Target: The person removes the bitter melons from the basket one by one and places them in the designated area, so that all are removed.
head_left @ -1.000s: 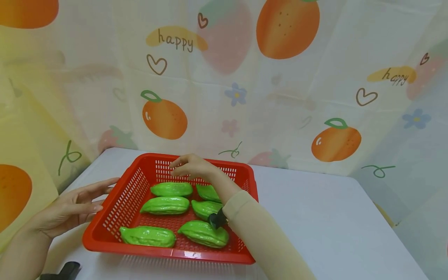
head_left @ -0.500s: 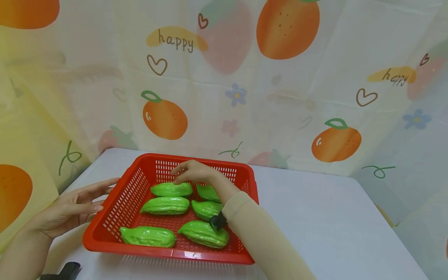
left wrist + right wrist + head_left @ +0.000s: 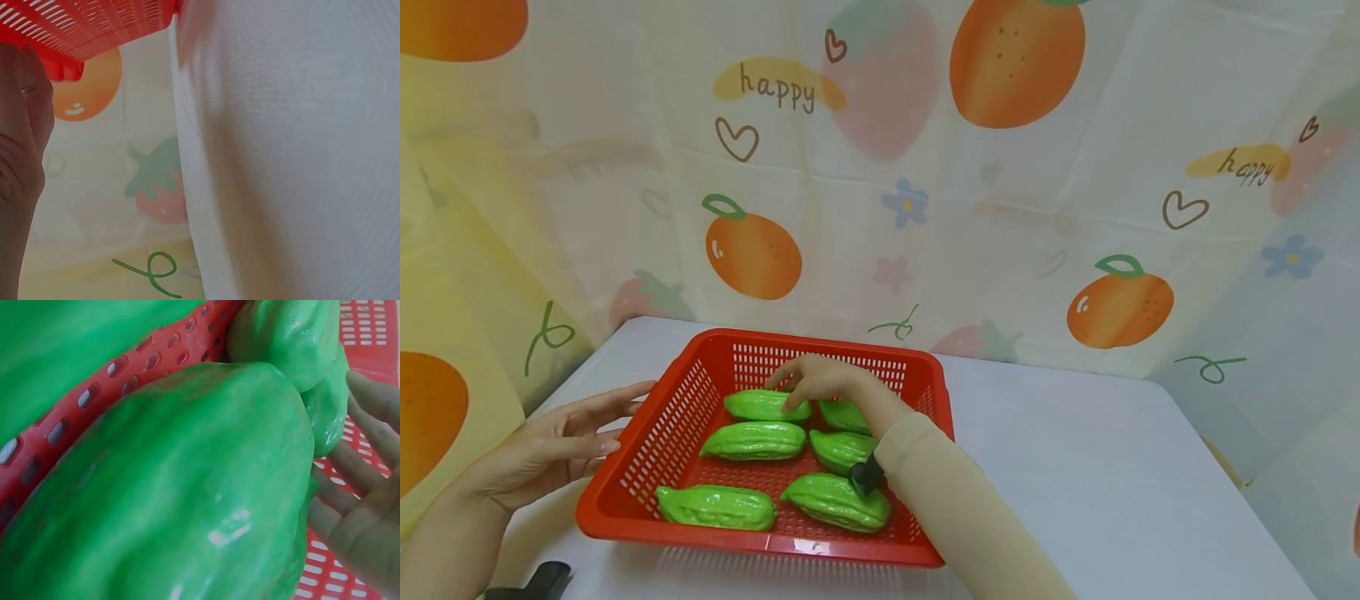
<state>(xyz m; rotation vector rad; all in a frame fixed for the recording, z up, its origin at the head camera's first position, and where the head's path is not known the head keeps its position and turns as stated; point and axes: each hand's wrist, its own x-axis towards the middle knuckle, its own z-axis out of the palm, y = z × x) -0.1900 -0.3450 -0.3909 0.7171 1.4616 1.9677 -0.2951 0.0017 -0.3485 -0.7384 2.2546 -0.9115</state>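
Several glossy green bitter melons lie in a red plastic basket point(image 3: 767, 542). At the back left of the basket, my right hand point(image 3: 827, 379) holds a bitter melon point(image 3: 752, 405), thumb on the near side and fingers behind. In the right wrist view, the fingers of this hand point(image 3: 369, 506) are around the far bitter melon point(image 3: 328, 412), while a nearer one point(image 3: 187, 487) fills the foreground. My left hand point(image 3: 550, 442) touches the basket's left side from outside, thumb and fingers extended along the rim. The left wrist view shows part of that hand point(image 3: 22, 125) beside the basket.
Another bitter melon point(image 3: 752, 440) lies just in front of the held one, with others point(image 3: 718, 507) toward the near rim. A white table point(image 3: 1075, 483) carries the basket. Behind it hangs a fruit-printed curtain point(image 3: 1000, 208).
My right hand has come down from above onto the back-left bitter melon, and its thumb now lies over the near side. That bitter melon has shifted slightly. The left hand has stayed put.
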